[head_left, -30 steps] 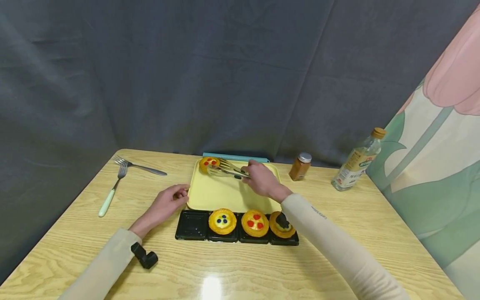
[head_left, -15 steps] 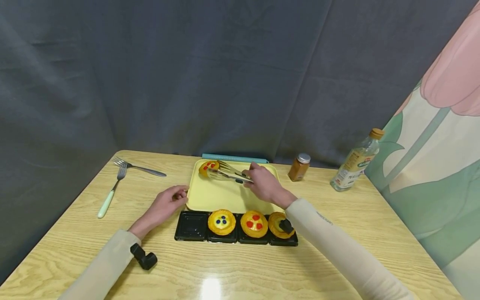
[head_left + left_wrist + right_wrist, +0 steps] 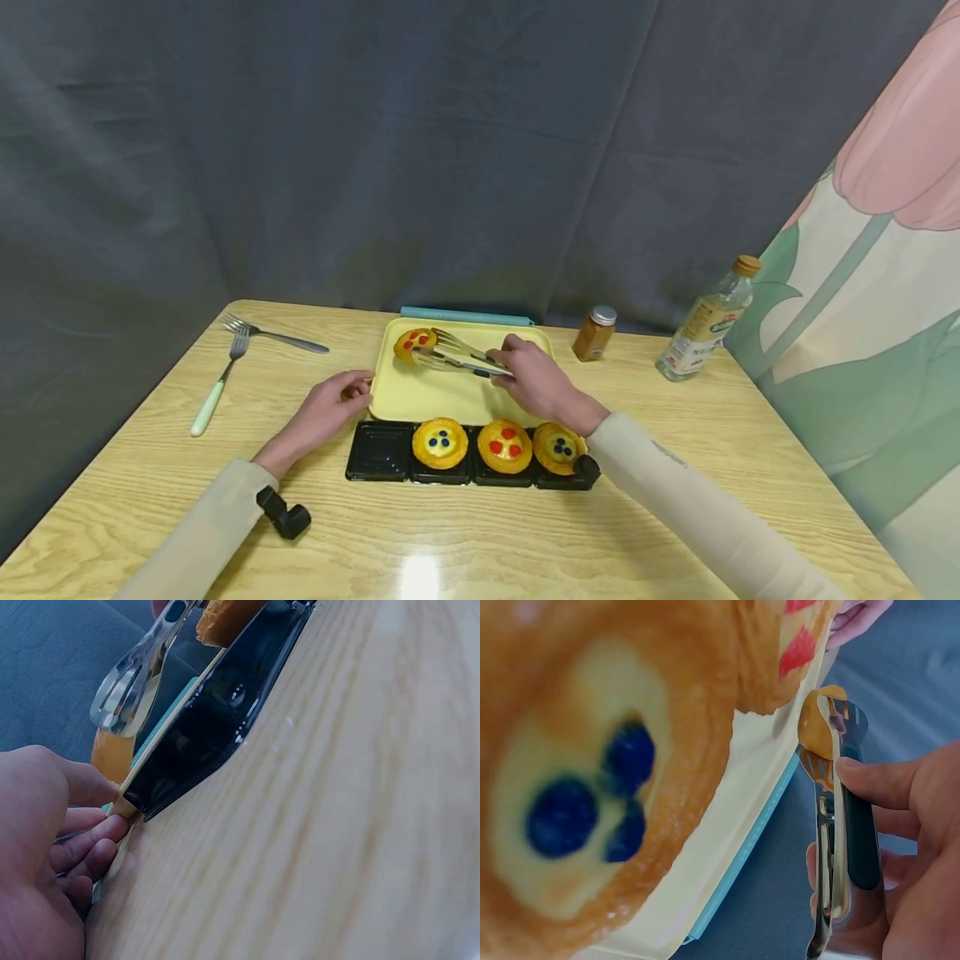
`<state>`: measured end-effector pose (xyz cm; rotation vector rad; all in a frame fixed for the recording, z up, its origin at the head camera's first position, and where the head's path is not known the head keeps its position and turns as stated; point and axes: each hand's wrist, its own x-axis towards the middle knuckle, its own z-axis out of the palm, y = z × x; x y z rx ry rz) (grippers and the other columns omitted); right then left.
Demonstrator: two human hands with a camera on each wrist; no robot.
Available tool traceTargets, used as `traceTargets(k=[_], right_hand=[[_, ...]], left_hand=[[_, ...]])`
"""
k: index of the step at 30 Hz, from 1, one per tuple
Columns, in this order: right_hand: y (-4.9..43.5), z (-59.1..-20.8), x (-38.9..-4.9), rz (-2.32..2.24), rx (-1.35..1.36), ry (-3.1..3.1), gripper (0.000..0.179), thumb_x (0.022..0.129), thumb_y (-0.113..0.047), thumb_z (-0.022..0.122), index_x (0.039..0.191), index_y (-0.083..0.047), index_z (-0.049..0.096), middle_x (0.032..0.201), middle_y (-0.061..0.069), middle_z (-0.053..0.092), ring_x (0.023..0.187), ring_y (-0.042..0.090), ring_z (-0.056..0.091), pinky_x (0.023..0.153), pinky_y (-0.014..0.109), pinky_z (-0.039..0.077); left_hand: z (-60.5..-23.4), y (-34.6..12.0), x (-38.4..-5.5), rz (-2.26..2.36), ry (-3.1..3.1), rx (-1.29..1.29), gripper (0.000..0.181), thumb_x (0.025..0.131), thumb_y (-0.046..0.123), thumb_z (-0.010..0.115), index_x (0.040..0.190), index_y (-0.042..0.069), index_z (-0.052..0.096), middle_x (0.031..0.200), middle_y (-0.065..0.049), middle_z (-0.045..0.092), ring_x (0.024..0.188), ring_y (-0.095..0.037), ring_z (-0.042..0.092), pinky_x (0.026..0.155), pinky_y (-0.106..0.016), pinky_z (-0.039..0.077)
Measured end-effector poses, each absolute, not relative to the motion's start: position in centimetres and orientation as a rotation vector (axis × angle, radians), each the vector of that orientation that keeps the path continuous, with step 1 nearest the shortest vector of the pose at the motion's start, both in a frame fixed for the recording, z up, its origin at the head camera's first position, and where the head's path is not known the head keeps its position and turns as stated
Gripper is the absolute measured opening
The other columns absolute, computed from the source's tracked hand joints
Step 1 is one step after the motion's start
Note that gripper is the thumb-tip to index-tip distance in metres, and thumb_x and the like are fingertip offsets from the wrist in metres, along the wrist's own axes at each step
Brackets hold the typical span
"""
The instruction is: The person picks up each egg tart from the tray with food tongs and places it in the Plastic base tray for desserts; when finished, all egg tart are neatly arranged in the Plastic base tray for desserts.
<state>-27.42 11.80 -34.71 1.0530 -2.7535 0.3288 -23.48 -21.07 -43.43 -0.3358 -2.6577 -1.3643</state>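
My right hand (image 3: pixel 538 379) grips metal serving tongs (image 3: pixel 860 817) with dark handle pads. The tongs' slotted ends hold an egg tart with red toppings (image 3: pixel 415 343), tilted over the far left part of a pale yellow tray (image 3: pixel 442 396). My left hand (image 3: pixel 330 407) pinches the tray's near left rim between thumb and fingers, as the left wrist view shows. Along the tray's near side lies a row of black square dishes (image 3: pixel 378 452). Three tarts sit in its right part: a blue-dotted tart (image 3: pixel 440 443), a red-topped tart (image 3: pixel 505 447) and another blue-dotted tart (image 3: pixel 557 446).
Two forks lie at the left, a metal fork (image 3: pixel 277 335) and a green-handled fork (image 3: pixel 213 392). At the right stand a spice jar (image 3: pixel 595 333) and a glass bottle (image 3: pixel 705 325). Behind the tray lies a teal strip (image 3: pixel 467 316), close to the dark curtain (image 3: pixel 412 150).
The tart in the tongs has tipped up and come slightly nearer, off the tray's far left corner. My right hand has drawn back toward me and rightward. My left hand has stayed at the rim.
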Motion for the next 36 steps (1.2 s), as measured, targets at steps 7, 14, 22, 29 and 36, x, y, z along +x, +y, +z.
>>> traceTargets(k=[7, 14, 22, 29, 36], right_hand=[[12.7, -34.5, -25.5, 0.39, 1.092, -2.703, 0.039, 0.094, -0.011, 0.074, 0.13, 0.001, 0.067, 0.103, 0.01, 0.057, 0.081, 0.019, 0.052, 0.073, 0.033, 0.048], [13.3, -34.7, -23.2, 0.412, 1.104, -2.69, 0.041, 0.093, -0.014, 0.075, 0.131, -0.002, 0.067, 0.106, 0.007, 0.057, 0.085, 0.019, 0.051, 0.076, 0.033, 0.049], [13.7, -35.2, -21.4, 0.459, 1.111, -2.662, 0.042, 0.092, -0.013, 0.076, 0.131, -0.004, 0.067, 0.108, 0.004, 0.057, 0.087, 0.017, 0.05, 0.074, 0.03, 0.048], [14.1, -35.5, -19.7, 0.499, 1.18, -2.635, 0.042, 0.09, -0.01, 0.077, 0.13, -0.004, 0.068, 0.109, 0.001, 0.055, 0.088, 0.014, 0.048, 0.071, 0.026, 0.046], [14.2, -36.0, -18.7, 0.508, 1.231, -2.61, 0.04, 0.091, -0.011, 0.076, 0.13, -0.004, 0.068, 0.108, -0.001, 0.055, 0.087, 0.012, 0.046, 0.071, 0.026, 0.044]], left_hand=[[-43.4, -21.1, -23.5, -1.377, -2.645, -0.341, 0.04, 0.099, 0.006, 0.063, 0.135, -0.007, 0.057, 0.104, -0.007, 0.062, 0.095, -0.022, 0.056, 0.085, -0.041, 0.047], [-43.4, -21.1, -23.5, -1.384, -2.653, -0.343, 0.04, 0.099, 0.008, 0.063, 0.136, -0.007, 0.057, 0.105, -0.008, 0.063, 0.096, -0.022, 0.056, 0.085, -0.041, 0.046], [-43.3, -21.1, -23.4, -1.36, -2.665, -0.334, 0.039, 0.1, 0.008, 0.062, 0.136, -0.006, 0.058, 0.105, -0.008, 0.062, 0.096, -0.023, 0.056, 0.086, -0.042, 0.046], [-43.3, -21.0, -23.5, -1.338, -2.658, -0.346, 0.038, 0.1, 0.008, 0.06, 0.135, -0.006, 0.058, 0.105, -0.008, 0.063, 0.096, -0.023, 0.057, 0.086, -0.043, 0.047], [-43.4, -21.0, -23.4, -1.344, -2.648, -0.336, 0.036, 0.1, 0.005, 0.06, 0.134, -0.007, 0.058, 0.104, -0.01, 0.063, 0.096, -0.025, 0.057, 0.087, -0.043, 0.047]])
